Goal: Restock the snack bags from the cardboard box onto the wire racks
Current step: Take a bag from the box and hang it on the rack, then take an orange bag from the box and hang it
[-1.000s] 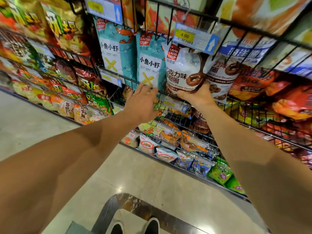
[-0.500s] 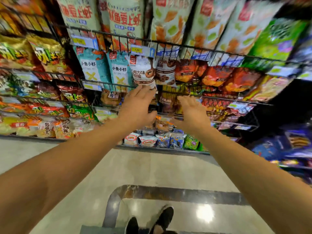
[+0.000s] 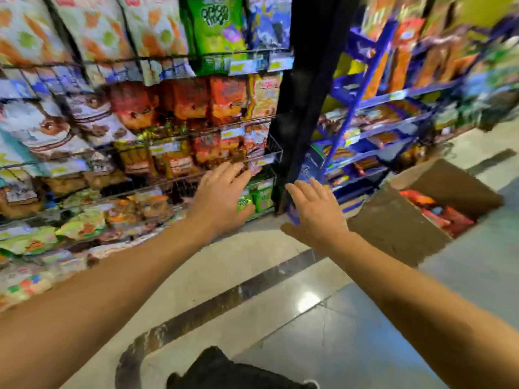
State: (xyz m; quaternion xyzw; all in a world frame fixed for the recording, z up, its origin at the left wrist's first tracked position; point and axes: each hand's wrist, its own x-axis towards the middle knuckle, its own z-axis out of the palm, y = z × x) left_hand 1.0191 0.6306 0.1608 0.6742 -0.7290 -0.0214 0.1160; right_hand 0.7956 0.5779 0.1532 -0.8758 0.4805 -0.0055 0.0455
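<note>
The view is blurred by motion. My left hand (image 3: 222, 193) and my right hand (image 3: 316, 211) both hang in the air in front of the wire racks (image 3: 196, 130), fingers spread and holding nothing. The racks on the left are packed with snack bags, among them white chocolate-doughnut bags (image 3: 50, 127) and orange-red bags (image 3: 191, 99). An open brown cardboard box (image 3: 398, 220) stands on the floor at the right, beyond my right hand, with red and orange snack bags (image 3: 438, 209) inside it.
A black upright post (image 3: 306, 88) ends the wire racks. Blue shelving (image 3: 387, 119) with more packets runs off to the right. The pale tiled floor (image 3: 280, 318) has a dark stripe; a black shoe (image 3: 224, 372) shows at the bottom.
Both hands have let go of the doughnut bag on the rack and pulled back empty. The view has swung right, bringing the cardboard box into sight.
</note>
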